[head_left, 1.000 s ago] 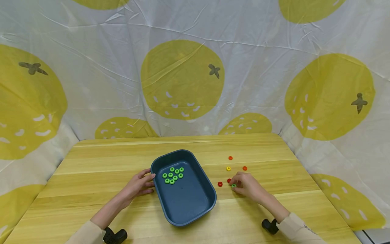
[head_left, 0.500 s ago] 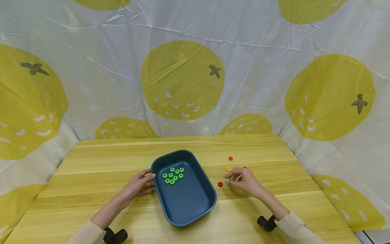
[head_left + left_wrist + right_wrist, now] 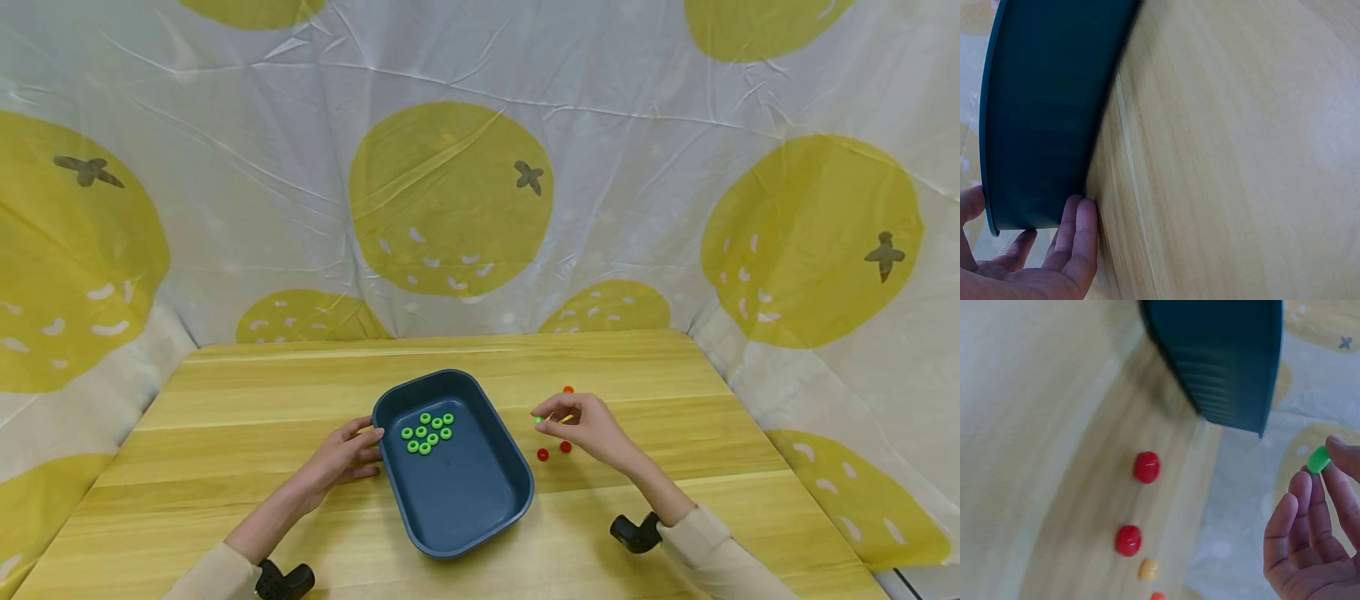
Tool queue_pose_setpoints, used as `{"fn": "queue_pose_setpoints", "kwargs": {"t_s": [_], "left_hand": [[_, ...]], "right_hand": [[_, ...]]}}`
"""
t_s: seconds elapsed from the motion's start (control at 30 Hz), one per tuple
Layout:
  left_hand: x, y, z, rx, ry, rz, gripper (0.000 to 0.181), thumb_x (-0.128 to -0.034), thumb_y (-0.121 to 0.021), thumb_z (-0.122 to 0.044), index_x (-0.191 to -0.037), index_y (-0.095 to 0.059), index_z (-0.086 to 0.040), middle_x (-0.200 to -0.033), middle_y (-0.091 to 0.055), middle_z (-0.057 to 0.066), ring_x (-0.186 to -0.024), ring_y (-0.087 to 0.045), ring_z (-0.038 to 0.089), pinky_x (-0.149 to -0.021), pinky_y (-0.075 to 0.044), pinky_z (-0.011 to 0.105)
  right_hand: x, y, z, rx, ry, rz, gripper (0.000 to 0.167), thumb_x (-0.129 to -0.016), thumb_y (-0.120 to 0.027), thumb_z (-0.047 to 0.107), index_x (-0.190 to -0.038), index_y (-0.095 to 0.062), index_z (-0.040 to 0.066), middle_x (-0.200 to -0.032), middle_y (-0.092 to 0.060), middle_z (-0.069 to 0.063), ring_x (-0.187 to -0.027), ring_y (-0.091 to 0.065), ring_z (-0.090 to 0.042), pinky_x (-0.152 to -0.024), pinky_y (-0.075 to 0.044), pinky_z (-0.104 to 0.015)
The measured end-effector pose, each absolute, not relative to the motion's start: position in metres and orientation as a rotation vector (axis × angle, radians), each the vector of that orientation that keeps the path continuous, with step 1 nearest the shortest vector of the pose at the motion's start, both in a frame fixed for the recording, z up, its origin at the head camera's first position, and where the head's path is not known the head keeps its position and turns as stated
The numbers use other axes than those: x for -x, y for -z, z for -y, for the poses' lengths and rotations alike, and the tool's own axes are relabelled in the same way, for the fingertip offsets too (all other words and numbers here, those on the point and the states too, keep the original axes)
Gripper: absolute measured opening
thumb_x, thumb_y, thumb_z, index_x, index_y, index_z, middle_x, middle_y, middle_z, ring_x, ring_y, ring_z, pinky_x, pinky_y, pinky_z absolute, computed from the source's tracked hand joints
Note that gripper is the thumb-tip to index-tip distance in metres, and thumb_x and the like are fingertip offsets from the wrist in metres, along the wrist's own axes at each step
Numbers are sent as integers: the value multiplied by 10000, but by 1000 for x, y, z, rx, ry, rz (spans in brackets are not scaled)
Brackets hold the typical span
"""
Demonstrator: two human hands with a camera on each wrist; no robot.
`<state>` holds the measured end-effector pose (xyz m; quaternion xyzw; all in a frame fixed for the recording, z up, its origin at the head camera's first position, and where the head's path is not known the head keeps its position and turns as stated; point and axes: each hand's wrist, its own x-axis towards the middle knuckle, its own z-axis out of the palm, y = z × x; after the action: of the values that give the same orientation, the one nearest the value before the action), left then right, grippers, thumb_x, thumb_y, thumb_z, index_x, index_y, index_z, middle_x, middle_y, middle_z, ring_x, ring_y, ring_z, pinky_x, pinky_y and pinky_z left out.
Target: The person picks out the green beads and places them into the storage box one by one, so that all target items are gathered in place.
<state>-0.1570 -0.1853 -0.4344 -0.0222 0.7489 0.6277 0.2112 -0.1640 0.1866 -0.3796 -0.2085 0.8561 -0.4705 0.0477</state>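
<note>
A dark blue rectangular tray (image 3: pixel 468 508) stands on the wooden table, with several green ring-shaped beads (image 3: pixel 422 432) lying inside. At its left side my left hand (image 3: pixel 341 457) holds the tray, thumb at the rim and fingers against the outer wall, as the left wrist view also shows. To the right of the tray, my right hand (image 3: pixel 588 429) pinches one green bead (image 3: pixel 1318 460) between thumb and fingertips, raised above the table. Two red beads (image 3: pixel 1147 467) lie below that hand. A yellow bead (image 3: pixel 1149 570) and an orange-red bead (image 3: pixel 568 389) are partly hidden.
The wooden table (image 3: pixel 285 375) runs back to a white cloth (image 3: pixel 630 208) printed with yellow fruit, which hangs behind and at the sides. A black wrist device (image 3: pixel 636 533) sits on the right wrist and another (image 3: pixel 285 581) on the left.
My right hand has lifted the green bead and carried it leftward and away from me, toward the tray. One red bead it covered shows again. The left hand and tray have stayed put.
</note>
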Motion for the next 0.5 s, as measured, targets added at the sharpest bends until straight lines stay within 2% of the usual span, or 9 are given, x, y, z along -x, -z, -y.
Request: {"fn": "queue_pose_setpoints", "kwargs": {"t_s": [0.1, 0.3, 0.5], "left_hand": [[157, 434, 185, 59, -1742, -2080, 670, -972, -480, -349, -1448, -206, 35, -1242, -589, 245, -1045, -647, 248, -896, -540, 411], [157, 433, 186, 64, -1734, -2091, 653, -977, -469, -338, -1449, -208, 29, -1243, -589, 246, -1030, -652, 223, -896, -539, 412], [157, 433, 185, 62, -1743, -2082, 657, -975, -476, -333, -1445, -209, 39, -1238, -593, 247, -1018, -656, 214, -895, -541, 409]], "right_hand": [[169, 376, -182, 651, 1481, -2593, 169, -842, -682, 101, -1003, -695, 50, -998, -687, -159, -812, -628, -226, -685, -551, -236], [183, 368, -167, 646, 1540, -2567, 186, -848, -685, 147, -1026, -696, 95, -1022, -693, -108, -847, -634, -206, -720, -544, -227], [182, 347, -141, 688, 1568, -2519, 206, -854, -674, 119, -1050, -689, 59, -1057, -685, -138, -911, -622, -281, -761, -544, -244]]}}
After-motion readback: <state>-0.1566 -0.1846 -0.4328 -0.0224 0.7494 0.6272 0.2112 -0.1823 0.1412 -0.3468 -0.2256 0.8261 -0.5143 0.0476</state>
